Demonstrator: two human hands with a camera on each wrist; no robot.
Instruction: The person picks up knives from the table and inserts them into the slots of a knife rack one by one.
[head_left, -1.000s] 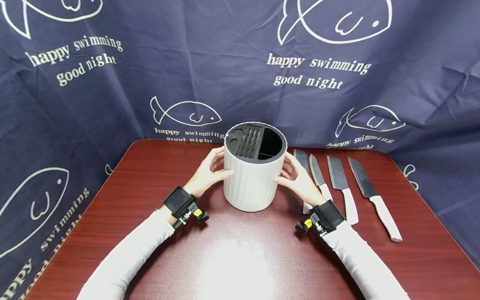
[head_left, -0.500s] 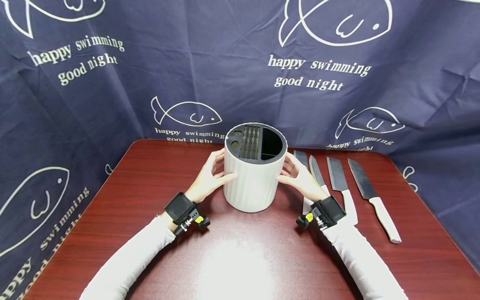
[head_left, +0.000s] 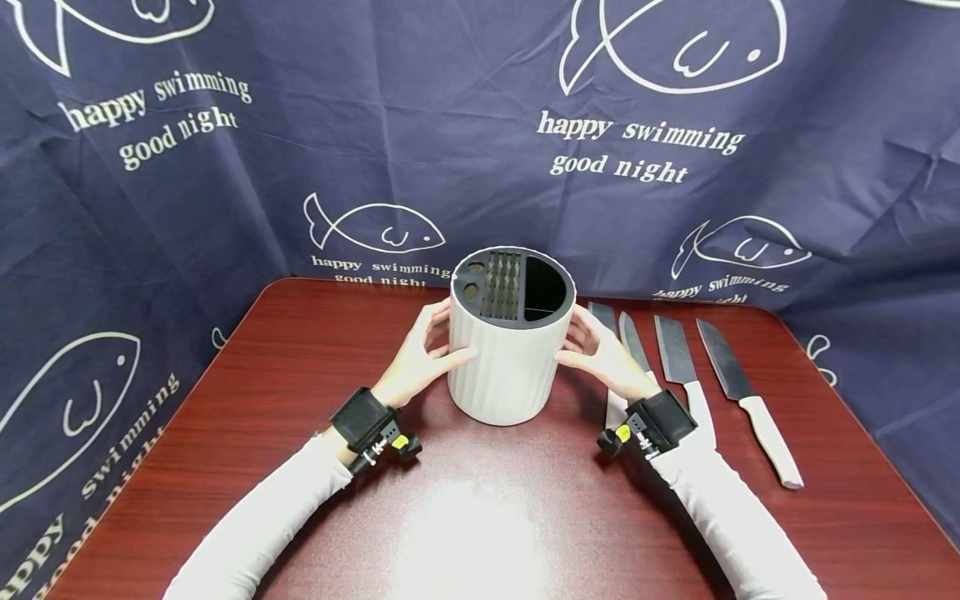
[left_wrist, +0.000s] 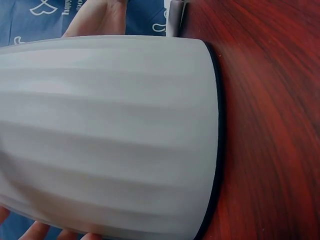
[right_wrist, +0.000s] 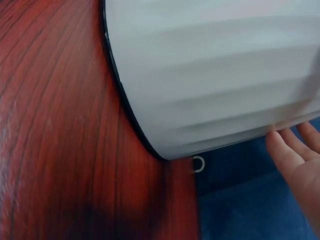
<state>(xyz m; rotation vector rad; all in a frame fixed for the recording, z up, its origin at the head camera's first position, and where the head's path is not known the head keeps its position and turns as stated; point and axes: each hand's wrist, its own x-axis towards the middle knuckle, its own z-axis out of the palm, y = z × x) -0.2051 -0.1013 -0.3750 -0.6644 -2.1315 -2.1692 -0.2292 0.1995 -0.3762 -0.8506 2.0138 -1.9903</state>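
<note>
A white, ribbed, round knife block (head_left: pixel 504 375) stands upright near the back middle of the table. Its dark grey top has wavy slots, two round holes and a wide half-moon opening; no knife is in it. My left hand (head_left: pixel 422 358) holds its left side, thumb in front and fingers reaching behind. From the other side my right hand (head_left: pixel 606 360) grips it in the same way. In the left wrist view, left fingertips (left_wrist: pixel 37 231) show along the block's lower edge. The right wrist view shows right fingers (right_wrist: pixel 285 150) against the ribbed wall and the block's dark base rim on the table.
Several white-handled knives lie to the right, among them a broad cleaver (head_left: pixel 678 354) and a chef's knife (head_left: pixel 738 375). The right forearm partly covers the nearer ones. A blue fish-print curtain (head_left: pixel 480 125) hangs behind the red-brown table (head_left: pixel 337 325).
The knife block has turned slightly, so its slots now run straighter front to back. Both hands stay on its sides; the left thumb has shifted a little to the right.
</note>
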